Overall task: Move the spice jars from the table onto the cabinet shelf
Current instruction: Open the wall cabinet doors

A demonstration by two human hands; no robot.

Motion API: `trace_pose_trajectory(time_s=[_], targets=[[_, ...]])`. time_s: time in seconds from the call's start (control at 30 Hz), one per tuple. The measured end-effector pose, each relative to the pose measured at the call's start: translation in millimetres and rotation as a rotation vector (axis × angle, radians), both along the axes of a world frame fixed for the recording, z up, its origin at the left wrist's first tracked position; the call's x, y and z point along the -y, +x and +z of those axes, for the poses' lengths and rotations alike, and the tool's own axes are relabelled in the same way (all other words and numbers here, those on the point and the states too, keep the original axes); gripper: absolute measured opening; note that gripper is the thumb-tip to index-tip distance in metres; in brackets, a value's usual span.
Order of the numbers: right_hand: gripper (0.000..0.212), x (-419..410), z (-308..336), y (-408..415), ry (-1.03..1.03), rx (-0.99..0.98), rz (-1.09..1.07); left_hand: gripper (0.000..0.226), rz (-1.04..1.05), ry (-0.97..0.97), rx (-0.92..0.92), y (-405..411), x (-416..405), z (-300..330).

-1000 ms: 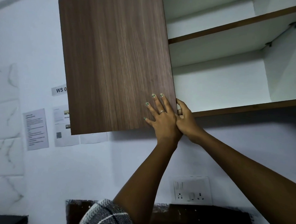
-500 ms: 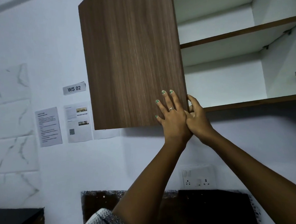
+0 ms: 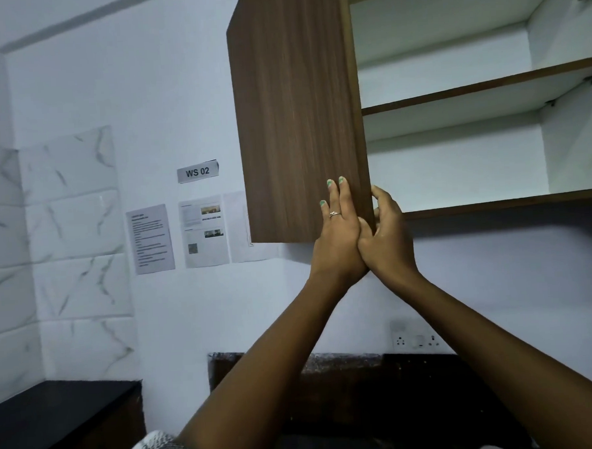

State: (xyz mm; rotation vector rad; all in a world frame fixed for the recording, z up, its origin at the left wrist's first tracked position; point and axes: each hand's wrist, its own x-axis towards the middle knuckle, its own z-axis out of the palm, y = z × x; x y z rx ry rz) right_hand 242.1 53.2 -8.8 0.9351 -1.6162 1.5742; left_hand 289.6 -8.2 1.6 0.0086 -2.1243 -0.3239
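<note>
While no spice jars showed, the left hand [image 3: 338, 236] lay flat on the stiff cabinet door [image 3: 299, 121], upper centre; the right hand [image 3: 386, 233] gripped its lower edge.

Open wall cabinet above a counter, both hands at the door's lower corner.

The cabinet door [image 3: 299, 114] stood left of the cabinet shelf [image 3: 479, 84] bays. The left hand [image 3: 338, 232] lay flat on the door's front; the right hand [image 3: 386, 233] touched it, just right, at the door's edge. Papers [image 3: 204, 231] hung left on the wall, a socket [image 3: 419, 338] below right, a counter [image 3: 57, 405] lower left.
</note>
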Motion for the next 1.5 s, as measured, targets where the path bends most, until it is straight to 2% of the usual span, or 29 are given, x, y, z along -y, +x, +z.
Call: trace_pose_trajectory(time_s=[0.17, 0.33, 0.47, 0.63, 0.7, 0.8, 0.93, 1.03, 1.1, 1.2, 1.37, 1.5], targets=[[0.047, 19.7, -7.3, 55.1, -0.050, -0.042, 0.058, 0.096, -0.059, -0.043, -0.090, 53.2, 21.0, -4.8], [0.049, 48.8, -9.1, 98.7, -0.035, -0.066, 0.180, 0.105, 0.004, -0.173, -0.223, 104.4, 49.5, -7.2], [0.052, 74.2, -4.9, 129.3, 0.043, -0.049, 0.312, 0.104, 0.156, -0.299, -0.218, 139.9, 79.2, -6.2], [0.068, 107.2, 4.5, 155.5, 0.265, -0.045, 0.320, 0.100, 0.398, -0.319, -0.173, 179.2, 109.3, -7.8], [0.073, 123.1, 4.0, 163.3, 0.309, -0.034, 0.387, 0.092, 0.509, -0.370, -0.169, 192.0, 115.7, -6.0], [0.069, 145.1, 1.9, 170.0, 0.340, -0.037, 0.472, 0.076, 0.619, -0.539, -0.113, 205.2, 127.4, -3.7], [0.073, 168.4, 2.5, 176.2, 0.501, -0.044, 0.469, 0.075, 0.763, -0.412, 0.026, 214.1, 155.1, -6.0], [0.069, 179.6, 5.3, 181.2, 0.671, -0.086, 0.396, 0.073, 0.871, -0.476, 0.117, 217.3, 177.4, -11.8], [0.069, 183.8, 5.4, 185.2, 0.754, -0.106, 0.371, 0.073, 0.937, -0.547, 0.074, 219.7, 186.7, -14.4], [0.072, 192.0, 0.4, 188.8, 0.832, -0.147, 0.322, 0.082, 1.020, -0.537, 0.067, 225.2, 196.4, -22.9], [0.081, 195.6, -3.9, 182.6, 0.832, -0.094, 0.267, 0.073, 1.127, -0.718, 0.129, 222.0, 194.4, -21.0], [0.075, 189.4, -0.5, 178.2, 0.819, -0.130, 0.256, 0.070, 1.174, -0.663, 0.138, 214.7, 186.3, -16.8]])
